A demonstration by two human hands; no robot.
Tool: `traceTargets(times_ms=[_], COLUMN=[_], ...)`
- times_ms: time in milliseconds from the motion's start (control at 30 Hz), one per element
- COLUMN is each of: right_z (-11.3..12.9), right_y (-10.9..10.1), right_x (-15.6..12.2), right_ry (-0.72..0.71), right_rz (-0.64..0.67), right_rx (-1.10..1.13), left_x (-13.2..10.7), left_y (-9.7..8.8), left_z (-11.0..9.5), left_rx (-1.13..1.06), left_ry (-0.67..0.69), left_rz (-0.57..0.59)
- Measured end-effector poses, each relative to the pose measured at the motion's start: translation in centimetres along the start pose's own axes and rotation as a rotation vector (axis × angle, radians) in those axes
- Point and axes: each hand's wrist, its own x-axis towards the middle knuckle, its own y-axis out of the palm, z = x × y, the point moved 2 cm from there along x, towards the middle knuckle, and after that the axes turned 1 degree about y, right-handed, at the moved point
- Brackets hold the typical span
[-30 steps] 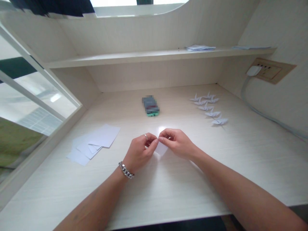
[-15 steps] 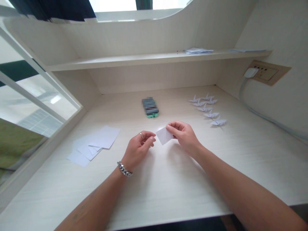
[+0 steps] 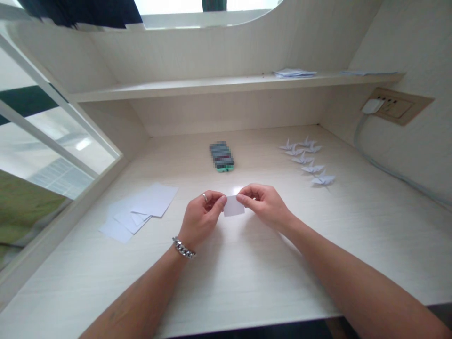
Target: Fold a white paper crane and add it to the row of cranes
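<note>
A small white square of paper [image 3: 234,206] is stretched between my two hands, just above the pale desk. My left hand [image 3: 204,213], with a ring and a chain bracelet, pinches its left edge between thumb and fingers. On the opposite side, my right hand [image 3: 264,203] grips the upper right corner the same way. Several loose white paper sheets [image 3: 155,200] overlap on the desk to the left of my left hand. Beyond my right hand, several folded paper cranes [image 3: 302,160] stand in a loose group.
A phone-like item [image 3: 222,157], pixelated with a green end, lies behind the paper. Over the desk runs a shelf [image 3: 176,89] carrying a stack of papers [image 3: 294,73]. A socket [image 3: 397,106] with a plugged-in cable [image 3: 388,173] is on the right wall.
My left hand has taken hold of the paper's left edge. The paper has turned from slanted to nearly level, and my right hand has moved slightly down.
</note>
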Motion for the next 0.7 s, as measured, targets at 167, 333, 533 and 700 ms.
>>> traceTargets(times_ms=[167,333,533,700], right_z=[-0.8,-1.4,-0.7,-0.4], right_y=[0.3,0.4,0.6,0.6], right_x=[0.2,0.2,-0.1,-0.1], right_ry=[0.103,0.126,0.02,0.011], right_rz=[-0.051,0.053,0.109,0.055], right_rx=[0.193,0.108,-0.01,0.01], left_x=[0.2,0.3,0.1,0.0], left_y=[0.3,-0.1,-0.1,0.1], left_z=[0.4,0.4,0.0,0.1], left_rx=[-0.199,-0.187,-0.069,-0.085], left_ry=[-0.111,-0.114,-0.037,-0.028], left_rz=[0.073,-0.034,-0.018,-0.007])
